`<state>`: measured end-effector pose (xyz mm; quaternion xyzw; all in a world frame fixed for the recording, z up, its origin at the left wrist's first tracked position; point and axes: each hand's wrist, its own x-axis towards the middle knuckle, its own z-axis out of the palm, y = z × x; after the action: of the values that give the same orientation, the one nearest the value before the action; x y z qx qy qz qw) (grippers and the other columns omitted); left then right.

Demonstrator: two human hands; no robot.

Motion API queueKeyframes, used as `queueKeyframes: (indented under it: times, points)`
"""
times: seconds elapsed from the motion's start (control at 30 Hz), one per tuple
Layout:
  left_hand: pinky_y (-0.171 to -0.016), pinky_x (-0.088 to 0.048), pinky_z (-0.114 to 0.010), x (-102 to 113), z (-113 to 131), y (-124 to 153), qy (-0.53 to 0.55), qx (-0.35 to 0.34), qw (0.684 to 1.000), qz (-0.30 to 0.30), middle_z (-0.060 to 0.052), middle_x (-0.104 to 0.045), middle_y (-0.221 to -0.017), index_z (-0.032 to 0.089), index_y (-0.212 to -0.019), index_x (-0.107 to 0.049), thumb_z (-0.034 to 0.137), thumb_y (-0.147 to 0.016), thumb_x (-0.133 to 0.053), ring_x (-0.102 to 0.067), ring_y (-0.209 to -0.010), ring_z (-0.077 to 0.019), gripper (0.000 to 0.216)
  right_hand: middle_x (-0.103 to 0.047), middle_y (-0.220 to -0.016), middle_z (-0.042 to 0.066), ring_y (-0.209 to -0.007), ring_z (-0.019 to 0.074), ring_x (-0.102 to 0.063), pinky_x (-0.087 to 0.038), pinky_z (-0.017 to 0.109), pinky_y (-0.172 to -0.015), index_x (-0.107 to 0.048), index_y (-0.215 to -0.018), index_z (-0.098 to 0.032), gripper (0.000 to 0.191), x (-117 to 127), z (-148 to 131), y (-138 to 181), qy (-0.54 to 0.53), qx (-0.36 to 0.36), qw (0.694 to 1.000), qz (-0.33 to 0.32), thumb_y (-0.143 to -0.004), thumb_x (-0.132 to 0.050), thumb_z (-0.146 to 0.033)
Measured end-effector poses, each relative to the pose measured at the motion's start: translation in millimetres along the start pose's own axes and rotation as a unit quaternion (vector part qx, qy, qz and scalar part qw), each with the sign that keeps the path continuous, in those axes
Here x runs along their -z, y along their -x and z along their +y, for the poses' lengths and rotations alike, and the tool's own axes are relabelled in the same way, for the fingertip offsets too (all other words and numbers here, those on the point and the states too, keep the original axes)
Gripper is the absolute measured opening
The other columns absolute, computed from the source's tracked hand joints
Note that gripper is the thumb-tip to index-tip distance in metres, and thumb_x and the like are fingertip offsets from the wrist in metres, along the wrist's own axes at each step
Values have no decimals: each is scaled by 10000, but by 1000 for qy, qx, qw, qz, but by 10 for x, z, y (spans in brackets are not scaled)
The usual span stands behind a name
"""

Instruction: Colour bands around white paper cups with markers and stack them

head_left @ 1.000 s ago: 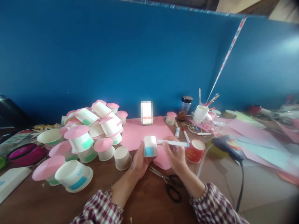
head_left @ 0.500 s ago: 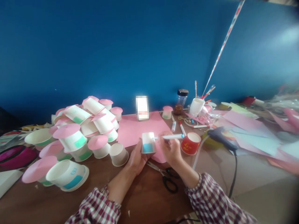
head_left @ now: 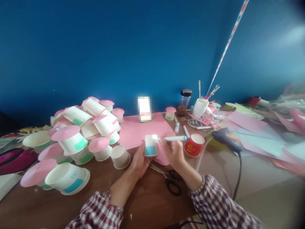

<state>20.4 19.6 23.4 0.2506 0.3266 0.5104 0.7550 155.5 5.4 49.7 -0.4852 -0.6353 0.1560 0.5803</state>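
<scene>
My left hand (head_left: 140, 162) is closed around a small white paper cup (head_left: 151, 146) with a blue patch on its lower part. In my right hand (head_left: 173, 151) is a marker (head_left: 175, 138) with a white barrel and a blue end, its tip at the cup's upper side. Whether the tip touches the cup I cannot make out. Scissors (head_left: 172, 186) with black handles lie below my hands. A sheet of pink paper (head_left: 133, 133) is spread behind them. Left of my left hand stands another white paper cup (head_left: 119, 157).
Many white cups with pink paper tops (head_left: 69, 136) are piled at left. A red paper cup (head_left: 194, 144), loose markers (head_left: 185, 129) and a jar (head_left: 184, 101) stand or lie to the right. Further right are a glue gun (head_left: 227, 140) with its cord and coloured paper sheets (head_left: 257, 133).
My hands keep nearly the same pose, with the marker still at the cup. The whole view has shifted slightly, so the things on the table appear a little further left and higher.
</scene>
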Motion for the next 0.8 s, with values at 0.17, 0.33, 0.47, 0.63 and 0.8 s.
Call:
queueKeyframes:
  times: [0.17,0.33,0.47,0.63,0.8]
  points:
    - [-842,-521,-420,13,-6,-2,3,-2,1000,1,-161,-654,-1083,79,-1105,-610,432,-851,-507,-615,-971,-270,447,-634,-723,26,-589,131,-602,-477,210,-531,-596,-824,-167,138,0,11,-1,6,17,1000,6,-869,-490,-242]
    - [-857,-514,-415,12,-5,7,3,2,1000,-11,-160,-648,-1099,83,-1101,-611,432,-850,-509,-604,-1005,-275,442,-634,-725,24,-595,130,-601,-478,210,-542,-589,-828,-168,139,-1,12,-2,18,28,999,5,-875,-480,-238]
    - [-857,-515,-412,7,-4,2,5,1,1000,-10,-159,-647,-1103,84,-1090,-615,431,-847,-517,-603,-1008,-274,435,-636,-719,26,-586,129,-602,-477,208,-532,-588,-826,-165,137,-4,6,-6,18,27,999,6,-875,-480,-232]
    - [-840,-524,-408,14,-11,-9,8,0,1000,4,-156,-654,-1091,87,-1084,-619,432,-847,-516,-616,-975,-265,431,-631,-690,21,-600,136,-608,-481,209,-541,-583,-816,-167,142,-5,1,-7,12,22,1000,9,-879,-476,-237]
    - [-844,-522,-406,11,-7,0,5,-3,1000,-8,-156,-655,-1091,86,-1087,-617,430,-847,-517,-616,-976,-265,431,-641,-719,27,-605,132,-609,-477,203,-540,-593,-820,-163,142,-4,-2,-5,24,29,999,8,-873,-478,-225]
